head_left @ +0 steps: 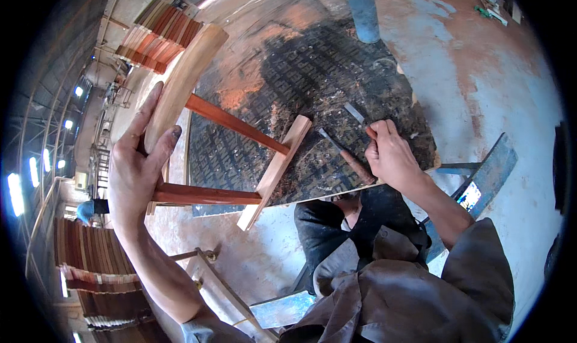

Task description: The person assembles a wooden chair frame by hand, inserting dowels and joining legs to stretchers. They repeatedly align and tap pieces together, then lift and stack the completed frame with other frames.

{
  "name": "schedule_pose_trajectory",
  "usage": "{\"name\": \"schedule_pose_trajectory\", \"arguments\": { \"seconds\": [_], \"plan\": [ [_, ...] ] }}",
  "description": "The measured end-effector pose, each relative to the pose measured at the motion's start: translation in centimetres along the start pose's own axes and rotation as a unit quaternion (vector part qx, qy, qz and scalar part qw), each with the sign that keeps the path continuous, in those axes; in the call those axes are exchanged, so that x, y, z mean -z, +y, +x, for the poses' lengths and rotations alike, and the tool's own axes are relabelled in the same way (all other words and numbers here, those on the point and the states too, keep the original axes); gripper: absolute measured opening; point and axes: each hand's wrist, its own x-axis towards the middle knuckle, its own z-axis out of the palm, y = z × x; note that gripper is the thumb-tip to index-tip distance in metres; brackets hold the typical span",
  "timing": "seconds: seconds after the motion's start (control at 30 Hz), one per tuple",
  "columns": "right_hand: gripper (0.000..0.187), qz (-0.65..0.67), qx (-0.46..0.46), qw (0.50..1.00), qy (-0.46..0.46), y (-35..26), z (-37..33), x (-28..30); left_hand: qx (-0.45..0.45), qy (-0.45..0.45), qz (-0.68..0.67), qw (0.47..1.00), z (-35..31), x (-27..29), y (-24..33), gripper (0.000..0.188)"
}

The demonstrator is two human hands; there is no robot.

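My left hand (133, 172) is closed round a pale, curved wooden rail (183, 81), its thumb and fingers on either side. Two reddish-brown wooden slats (237, 124) run from that rail to a straight light-wood bar (279, 166), forming a wooden frame. The straight bar rests at the left front of the dark work board (228, 163). In my right hand (393, 154), the fingers are closed round the handle of a chisel (354, 112); its flat metal blade points away to the upper left. A second chisel (347, 155) with a worn wooden handle lies on the board between the frame and my right hand.
Wood shavings and orange-brown dust (243, 84) lie over the board. A blue-grey cylinder (363, 12) stands at its far edge. Stacks of wooden slats (93, 250) rise at the left. A blue plank bench (490, 172) with a lit phone (469, 196) is at the right.
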Motion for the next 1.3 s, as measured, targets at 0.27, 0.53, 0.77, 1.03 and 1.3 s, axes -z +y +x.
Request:
{"name": "schedule_pose_trajectory", "arguments": {
  "seconds": [0.27, 0.53, 0.77, 1.03, 1.3],
  "plan": [
    [0.033, 0.247, -0.029, 0.957, -0.147, -4.2, 1.1, 0.5, -0.003, 0.007, -0.002, 1.0, 0.1, 0.2, -1.1, 0.065],
    [0.04, 0.213, 0.085, 0.967, -0.109, -7.5, 1.0, -3.4, -0.022, -0.014, -0.002, 1.0, 0.7, 0.1, -0.8, 0.066],
    [0.047, 0.123, 0.127, 0.976, -0.126, -7.9, 1.2, -3.0, 0.095, -0.051, -0.093, 0.99, 0.1, 0.6, 0.0, 0.067],
    [0.051, 0.127, 0.12, 0.976, -0.128, -9.0, 2.3, -4.9, 0.06, -0.051, -0.095, 0.992, 0.8, 0.6, -1.6, 0.071],
    [0.045, 0.156, 0.131, 0.975, -0.086, -9.5, 3.4, -5.7, 0.092, -0.011, -0.055, 0.994, 0.6, 0.1, -0.8, 0.067]
  ]
}}
